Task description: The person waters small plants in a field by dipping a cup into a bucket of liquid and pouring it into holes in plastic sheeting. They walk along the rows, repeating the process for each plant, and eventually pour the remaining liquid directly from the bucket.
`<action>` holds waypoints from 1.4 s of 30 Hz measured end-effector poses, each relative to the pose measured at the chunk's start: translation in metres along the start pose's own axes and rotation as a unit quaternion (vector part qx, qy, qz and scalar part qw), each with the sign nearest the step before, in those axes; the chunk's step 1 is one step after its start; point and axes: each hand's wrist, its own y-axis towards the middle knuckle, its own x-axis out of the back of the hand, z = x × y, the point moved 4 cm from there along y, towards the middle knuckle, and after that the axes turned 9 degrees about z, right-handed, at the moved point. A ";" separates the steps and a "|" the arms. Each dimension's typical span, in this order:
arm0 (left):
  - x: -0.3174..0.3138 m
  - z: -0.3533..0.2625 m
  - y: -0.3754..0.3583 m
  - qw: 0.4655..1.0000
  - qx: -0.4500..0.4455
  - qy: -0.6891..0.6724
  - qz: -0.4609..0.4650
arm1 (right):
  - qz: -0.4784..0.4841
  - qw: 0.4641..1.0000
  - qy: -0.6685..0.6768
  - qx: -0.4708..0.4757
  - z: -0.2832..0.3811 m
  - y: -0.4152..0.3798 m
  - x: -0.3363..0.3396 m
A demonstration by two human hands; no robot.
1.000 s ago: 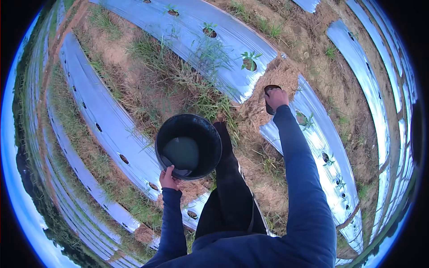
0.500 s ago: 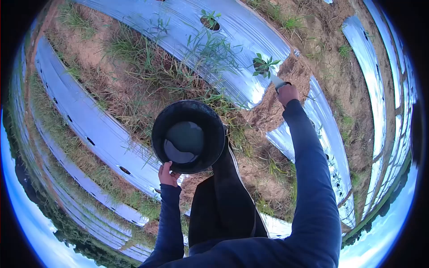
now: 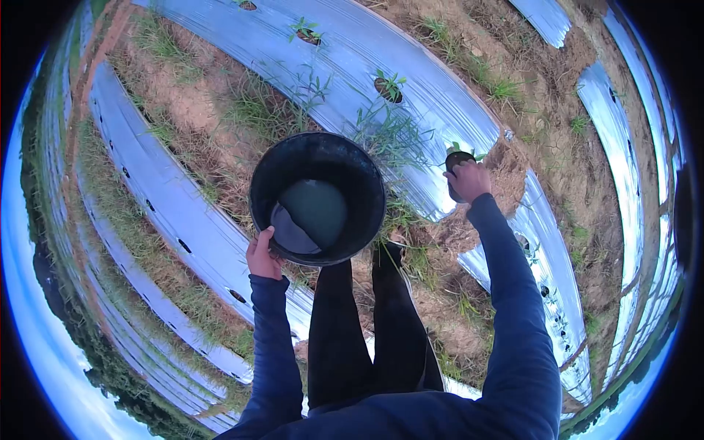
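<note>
My left hand [image 3: 265,254] grips the rim of a black bucket [image 3: 364,183] at its lower left. Water [image 3: 317,209] with a bright reflection lies in the bottom of the bucket. Out to the right, my right hand [image 3: 473,180] is closed round a small dark cup [image 3: 453,170]. The cup is over the plastic-covered bed, and its contents are hidden from me. Behind it a few green leaves of a seedling [image 3: 456,147] show; the rest of that plant is covered by the cup.
Silver plastic mulch [image 3: 345,62] covers the bed ahead, with another seedling [image 3: 389,86] growing from a hole. Weeds [image 3: 275,106] and bare soil [image 3: 198,117] run between the beds. More mulched rows [image 3: 165,202] curve away to the left, others to the right. My legs [image 3: 341,330] stand below the bucket.
Water was streaming from the cup onto the seedling; no stream shows now, and the cup has been turned. The bucket sits slightly higher and farther right in view, and the view has shifted.
</note>
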 end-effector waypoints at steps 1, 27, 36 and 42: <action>-0.006 -0.018 0.003 1.000 -0.015 0.000 0.000 | 0.008 1.000 -0.004 -0.004 0.007 0.017 0.009; 0.051 -0.098 0.323 0.979 0.056 0.187 0.064 | 0.074 0.996 -0.051 0.000 0.116 0.305 0.046; 0.088 -0.068 0.360 0.989 0.093 0.112 0.032 | 0.099 0.991 -0.084 0.044 0.201 0.449 0.137; 0.108 -0.058 0.357 0.994 0.049 0.095 0.037 | 0.105 0.987 -0.098 0.072 0.245 0.535 0.143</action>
